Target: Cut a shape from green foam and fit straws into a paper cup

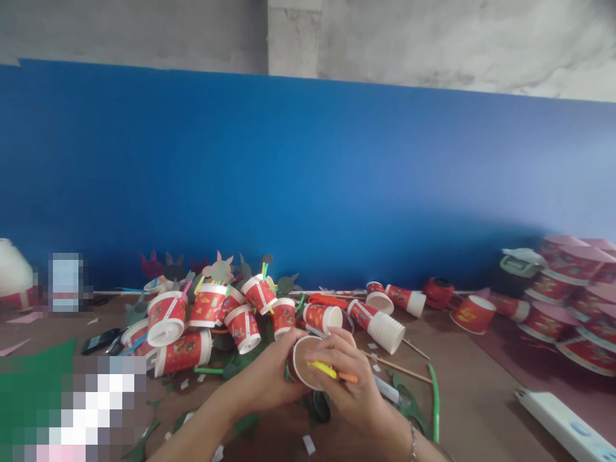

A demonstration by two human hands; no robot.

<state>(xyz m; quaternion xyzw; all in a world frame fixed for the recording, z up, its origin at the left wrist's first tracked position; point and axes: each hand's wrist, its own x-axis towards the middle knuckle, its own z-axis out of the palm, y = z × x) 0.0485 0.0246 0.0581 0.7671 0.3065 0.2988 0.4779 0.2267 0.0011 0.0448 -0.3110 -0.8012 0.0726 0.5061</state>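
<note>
My left hand (pixel 274 369) is wrapped round the side of a paper cup (pixel 304 356), whose round, brownish end with a white rim faces me. My right hand (pixel 347 375) bends over that cup with its fingers closed. Between those fingers a yellow stick-like piece (pixel 322 369) and an orange one (pixel 347 378) stick out; their far ends are hidden. Just beyond my hands lies a red patterned cup (pixel 323 317) on its side. A dark oval object (pixel 321 407) is below the held cup on the brown table (pixel 486 410).
Red cups with coloured sticks and paper animal heads (pixel 221 268) pile up at the left. A sleeve of nested cups (pixel 385 330), a wooden stick (pixel 402 367) and a green tube (pixel 436 404) lie right. Stacked red tubs (pixel 548 321) and a white power strip (pixel 568 423) are farther right.
</note>
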